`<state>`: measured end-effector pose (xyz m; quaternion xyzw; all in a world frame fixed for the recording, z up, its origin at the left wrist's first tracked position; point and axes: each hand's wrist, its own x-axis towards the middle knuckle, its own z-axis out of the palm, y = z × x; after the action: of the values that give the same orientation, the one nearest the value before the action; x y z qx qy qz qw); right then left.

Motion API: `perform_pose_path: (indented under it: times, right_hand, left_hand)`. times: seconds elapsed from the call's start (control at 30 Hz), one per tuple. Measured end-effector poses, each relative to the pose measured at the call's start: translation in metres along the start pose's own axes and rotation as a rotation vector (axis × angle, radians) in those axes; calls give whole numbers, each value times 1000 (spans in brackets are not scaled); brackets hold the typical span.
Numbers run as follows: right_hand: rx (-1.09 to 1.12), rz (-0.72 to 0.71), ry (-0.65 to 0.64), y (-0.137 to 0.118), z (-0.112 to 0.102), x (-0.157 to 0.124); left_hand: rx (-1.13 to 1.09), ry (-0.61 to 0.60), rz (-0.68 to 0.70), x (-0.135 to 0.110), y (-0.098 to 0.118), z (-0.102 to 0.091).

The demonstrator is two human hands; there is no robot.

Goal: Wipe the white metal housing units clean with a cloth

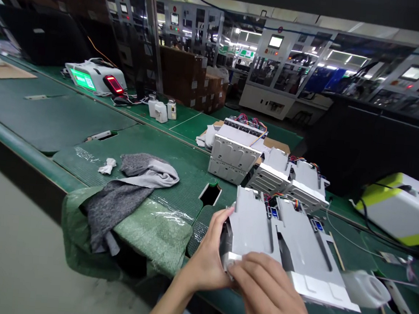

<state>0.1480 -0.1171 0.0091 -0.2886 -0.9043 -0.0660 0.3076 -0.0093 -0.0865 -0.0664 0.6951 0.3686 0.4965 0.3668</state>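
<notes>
A grey housing unit with two broad flat panels [251, 228] and a white metal front edge [324, 289] lies at the near side of the green bench. My left hand [210, 258] is wrapped round its left end, thumb and fingers gripping the side. My right hand [267, 292] is closed at the near left corner, fingers bent together against a small pale part; what the fingertips pinch, if anything, is hidden. Coloured wires and blue connectors [273, 212] show along the housing's far edge. Behind it sit a similar housing [271, 179] and a taller metal assembly [233, 156] with wires on top.
Left of my hands, a grey cloth [118, 208] lies over a green woven bag [156, 225] at the bench edge. A translucent bottle [364, 288] lies at the right. Further off are a white-and-yellow machine [401, 211], a device with a green screen [92, 77] and small white bottles [160, 112].
</notes>
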Motion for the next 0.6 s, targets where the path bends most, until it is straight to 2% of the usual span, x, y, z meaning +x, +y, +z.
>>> perform_pose_path:
  times: [0.1,0.27,0.4,0.53,0.6]
  right_hand:
    - [48,82,34,1,1,1]
    - [64,20,-25,4,1,2]
    - [129,132,-6,3,3,5]
    - [140,88,-33,5,4,6]
    - [150,173,-21,12,3,8]
  left_hand:
    - [10,4,12,0,0,0]
    - [17,-8,3,0,-1,0]
    - [16,-3,7,1,0,0]
    - [18,-12,7,0,-1,0]
    - [27,-7,-8,-1,-1,0]
